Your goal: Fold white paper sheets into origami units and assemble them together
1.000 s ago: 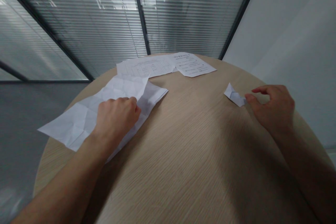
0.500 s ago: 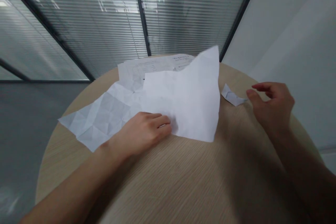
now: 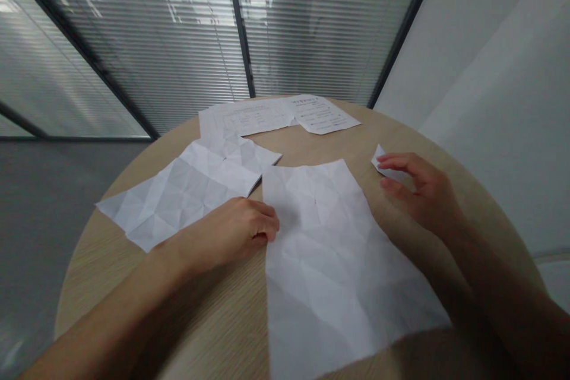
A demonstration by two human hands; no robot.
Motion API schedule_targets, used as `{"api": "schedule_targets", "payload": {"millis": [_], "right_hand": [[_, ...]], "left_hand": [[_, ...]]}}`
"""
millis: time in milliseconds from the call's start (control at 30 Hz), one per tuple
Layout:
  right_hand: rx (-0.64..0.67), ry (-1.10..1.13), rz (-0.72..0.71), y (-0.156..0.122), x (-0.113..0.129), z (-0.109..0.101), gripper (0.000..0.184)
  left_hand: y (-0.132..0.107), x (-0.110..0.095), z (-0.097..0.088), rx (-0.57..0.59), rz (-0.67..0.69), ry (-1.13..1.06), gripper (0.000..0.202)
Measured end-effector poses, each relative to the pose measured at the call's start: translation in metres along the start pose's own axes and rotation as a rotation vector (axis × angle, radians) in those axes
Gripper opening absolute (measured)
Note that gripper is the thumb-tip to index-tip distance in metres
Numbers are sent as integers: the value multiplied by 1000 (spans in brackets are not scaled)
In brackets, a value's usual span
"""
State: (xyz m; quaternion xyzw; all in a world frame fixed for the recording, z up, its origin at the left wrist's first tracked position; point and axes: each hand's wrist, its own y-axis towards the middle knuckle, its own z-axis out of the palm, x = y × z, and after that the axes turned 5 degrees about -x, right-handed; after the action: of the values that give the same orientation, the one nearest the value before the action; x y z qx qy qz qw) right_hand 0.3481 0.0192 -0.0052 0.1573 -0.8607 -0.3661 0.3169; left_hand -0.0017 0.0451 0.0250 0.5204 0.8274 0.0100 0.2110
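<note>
Your left hand (image 3: 253,222) is curled narrow, pinching the left edge of the large creased white paper sheet (image 3: 329,261), spread on the round pale-wood table (image 3: 320,145). Your right hand (image 3: 414,187) has thumb and forefinger parted at the small folded white paper piece (image 3: 392,174) (contact: can't tell). Creased white sheets (image 3: 178,184) lie left.

Left hand (image 3: 253,225) curled, right hand (image 3: 418,190) with parted fingertips (image 3: 392,161), bare forearms (image 3: 146,297) angled inward
</note>
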Motion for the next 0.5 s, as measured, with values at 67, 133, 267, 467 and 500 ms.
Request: {"api": "schedule_targets", "payload": {"millis": [67, 133, 267, 467, 500], "right_hand": [[209, 23, -62, -5, 11, 9, 23], [397, 31, -156, -12, 24, 21, 28], [689, 21, -244, -26, 44, 42, 38], [757, 88, -172, -27, 47, 46, 40], [780, 123, -167, -25, 44, 41, 38]], "left_hand": [[2, 2, -1, 75, -13, -78, 29], [4, 3, -3, 111, -43, -101, 28], [2, 2, -7, 149, -133, -47, 22], [0, 6, -4, 178, -187, -8, 28], [1, 6, -4, 171, -170, -27, 29]]}}
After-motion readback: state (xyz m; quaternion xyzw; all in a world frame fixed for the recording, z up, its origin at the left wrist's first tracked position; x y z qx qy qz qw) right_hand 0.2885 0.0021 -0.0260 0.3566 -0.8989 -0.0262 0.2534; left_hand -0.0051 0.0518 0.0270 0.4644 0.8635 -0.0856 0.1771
